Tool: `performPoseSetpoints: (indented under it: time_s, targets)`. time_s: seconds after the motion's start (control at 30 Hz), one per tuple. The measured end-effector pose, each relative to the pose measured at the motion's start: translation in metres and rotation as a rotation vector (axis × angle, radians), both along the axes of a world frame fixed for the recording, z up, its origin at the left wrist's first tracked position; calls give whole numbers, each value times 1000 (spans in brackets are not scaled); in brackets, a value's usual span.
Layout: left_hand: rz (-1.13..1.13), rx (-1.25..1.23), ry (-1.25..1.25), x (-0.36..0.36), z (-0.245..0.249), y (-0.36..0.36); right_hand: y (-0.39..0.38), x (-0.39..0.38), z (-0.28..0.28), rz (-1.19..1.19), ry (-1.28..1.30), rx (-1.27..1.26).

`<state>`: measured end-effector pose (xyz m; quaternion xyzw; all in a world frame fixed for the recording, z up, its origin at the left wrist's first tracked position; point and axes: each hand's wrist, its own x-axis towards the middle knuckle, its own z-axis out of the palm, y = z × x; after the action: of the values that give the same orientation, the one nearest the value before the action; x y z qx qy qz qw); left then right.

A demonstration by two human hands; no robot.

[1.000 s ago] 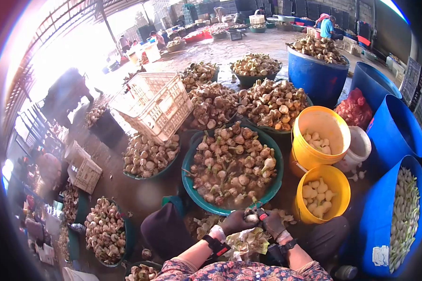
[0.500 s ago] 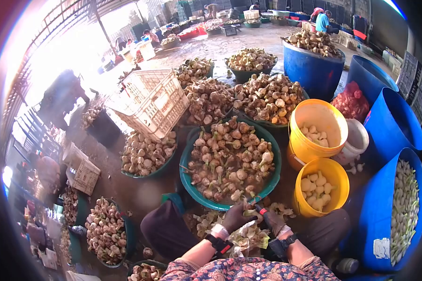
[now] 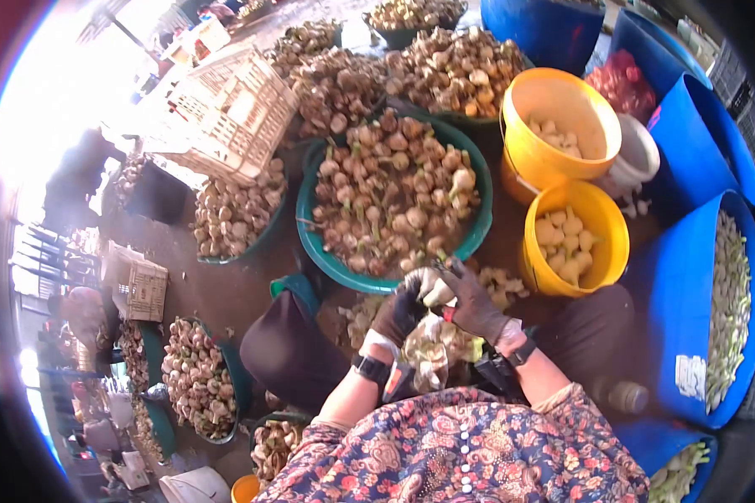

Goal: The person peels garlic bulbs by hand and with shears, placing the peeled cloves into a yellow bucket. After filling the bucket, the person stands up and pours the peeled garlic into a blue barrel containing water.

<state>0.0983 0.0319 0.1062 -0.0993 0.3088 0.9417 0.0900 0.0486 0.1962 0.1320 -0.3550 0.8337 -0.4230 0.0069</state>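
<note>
My left hand [image 3: 401, 308], in a dark glove, is closed around a whitish garlic bulb [image 3: 438, 290] just in front of the green tub [image 3: 309, 243] of unpeeled garlic. Close on its right, my right hand [image 3: 476, 302], also gloved, has its fingers bent at the bulb. A small red and dark tool [image 3: 449, 313] shows partly under the right fingers; the rest of it is hidden. Pale skins and leaves [image 3: 432, 352] lie below both hands, between my knees.
Yellow buckets [image 3: 619, 251] with peeled white bulbs stand to the right, beside blue barrels [image 3: 663, 335]. A pale crate [image 3: 243, 109] rests over garlic at the upper left. More garlic tubs [image 3: 242, 394] sit at the left.
The view has tilted down, so the tubs appear higher and more of the flowered shirt shows. Both hands have come together around a whitish bulb.
</note>
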Motion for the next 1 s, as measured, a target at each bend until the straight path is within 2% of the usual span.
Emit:
performPoseSetpoints:
  time_s: [0.03,0.07,0.13,0.17,0.23,0.27,0.3,0.33,0.4,0.43,0.5,0.53,0.57,0.6,0.67,0.73,0.77,0.8,0.83,0.87,0.9,0.93,1.0]
  targets:
    - [25,45,77,0,-2,-1,0,0,22,9,40,49]
    - [128,-81,-115,1,-4,-2,1,-3,9,75,120,45]
    - [156,-43,-190,1,10,-3,-1,1,1,-22,-10,-77]
    - [169,-26,-224,2,19,-4,-4,0,-5,-101,-322,-237]
    - [-13,-471,-112,9,32,-10,-4,-6,-13,-263,-944,-549]
    - [-108,-689,-52,15,37,-13,2,-10,-15,-270,-1083,-660]
    - [-265,-774,93,21,39,-15,10,-18,-14,-274,-1220,-772]
    - [-560,-1152,175,27,43,-18,15,-23,-14,-276,-1357,-887]
    - [-1022,-1616,118,26,54,-14,10,-24,-29,-394,-1309,-836]
    - [-1111,-1646,138,25,47,-19,7,-23,-29,-427,-1301,-795]
    - [-946,-1781,136,22,52,-17,8,-22,-27,-444,-1315,-704]
    - [-861,-1842,133,20,56,-14,9,-22,-28,-427,-1374,-750]
    - [-695,-1768,-51,14,59,-8,10,-19,-29,-410,-1438,-795]
    - [-366,-1647,115,12,52,-5,8,-17,-24,-390,-1500,-841]
    - [-32,-1603,218,3,45,4,9,-14,-12,-228,-636,-397]
    - [-169,-1223,126,-5,31,2,11,-12,-5,-202,-543,-250]
    - [-232,-1032,79,-6,25,1,13,-14,-6,-260,-880,-327]
    - [-297,-1080,-10,-5,25,-1,14,-18,-6,-317,-1214,-403]
    - [-363,-1126,-98,-4,25,-5,12,-24,-8,-493,-1263,-511]
    - [-431,-1169,-192,-2,26,-10,18,-31,-14,-519,-1262,-519]
    - [-654,-1281,-110,-2,31,-17,30,-40,-22,-544,-1259,-529]
    - [-882,-1284,-25,-4,38,-24,33,-46,-17,-568,-1259,-537]
    - [-817,-1464,157,-20,51,-30,40,-55,7,-406,-1369,-1249]
